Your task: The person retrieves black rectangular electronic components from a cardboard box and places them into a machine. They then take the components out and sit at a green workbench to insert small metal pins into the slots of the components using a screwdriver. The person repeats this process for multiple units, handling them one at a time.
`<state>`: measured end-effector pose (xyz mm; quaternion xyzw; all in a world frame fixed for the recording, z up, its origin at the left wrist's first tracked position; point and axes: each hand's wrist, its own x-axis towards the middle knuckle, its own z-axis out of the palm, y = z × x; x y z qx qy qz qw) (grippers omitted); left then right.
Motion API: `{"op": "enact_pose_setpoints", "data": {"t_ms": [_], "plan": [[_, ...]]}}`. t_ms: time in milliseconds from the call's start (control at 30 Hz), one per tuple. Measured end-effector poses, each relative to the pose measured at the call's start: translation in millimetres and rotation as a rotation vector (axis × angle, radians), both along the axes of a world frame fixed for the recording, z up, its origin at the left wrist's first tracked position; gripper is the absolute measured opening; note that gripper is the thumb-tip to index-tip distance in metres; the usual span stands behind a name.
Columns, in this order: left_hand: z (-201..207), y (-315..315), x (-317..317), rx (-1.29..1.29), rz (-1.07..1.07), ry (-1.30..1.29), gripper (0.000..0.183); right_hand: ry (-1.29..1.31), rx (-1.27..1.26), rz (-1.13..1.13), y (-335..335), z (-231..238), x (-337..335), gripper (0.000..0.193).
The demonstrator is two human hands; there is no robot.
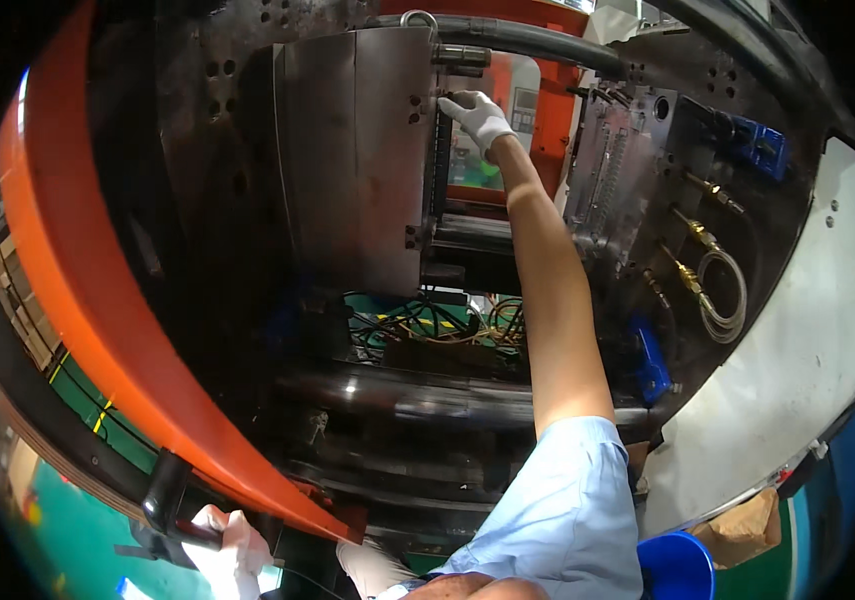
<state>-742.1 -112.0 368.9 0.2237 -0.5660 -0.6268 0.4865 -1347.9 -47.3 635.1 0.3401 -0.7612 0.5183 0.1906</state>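
A large, grey-brown steel block (357, 160) is seen standing upright left of centre, its broad side smooth and faintly stained. Its top is fitted with a metal ring (418, 13), and small clusters of dark round holes (414, 110) are set near its right edge, above an open gap's lower end and higher up. A bent, black tubular handle (160, 495) is mounted at lower left, beside a curved orange frame (112, 310).

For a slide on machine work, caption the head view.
White-gloved right hand at the edge of a metal block, gloved left hand at a black handle beside an orange frame.
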Motion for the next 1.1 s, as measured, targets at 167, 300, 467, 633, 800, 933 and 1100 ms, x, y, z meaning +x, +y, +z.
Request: {"op": "enact_pose_setpoints", "data": {"t_ms": [167, 300, 467, 633, 800, 933, 1100], "plan": [[5.0, 0.1, -5.5, 0.026, -0.051, -0.048, 0.029, 0.078, -0.006, 0.148, 1.5, 1.9, -39.1, 0.06], [3.0, 0.8, -0.8, 0.005, -0.025, -0.064, 0.027, 0.174, 0.071, 0.035, -2.2, 2.5, -29.1, 0.056], [5.4, 2.3, -9.8, 0.015, -0.022, -0.057, 0.026, 0.147, -0.156, 0.093, 37.4, -15.8, -81.1, 0.051], [5.2, 2.3, -20.9, 0.032, -0.031, -0.059, 0.025, 0.142, -0.304, 0.058, 36.4, -20.1, -124.5, 0.047], [9.9, 5.1, -28.2, 0.048, 0.014, -0.099, 0.024, 0.089, -0.073, 0.017, -15.6, -20.4, -100.1, 0.057], [9.9, 1.8, -38.2, 0.072, -0.017, -0.099, 0.023, 0.122, -0.06, -0.024, -32.5, -9.3, -118.0, 0.056], [10.8, 0.2, -37.8, 0.081, -0.016, -0.111, 0.022, 0.137, -0.022, 0.075, -15.3, -9.5, -95.2, 0.043]]}}
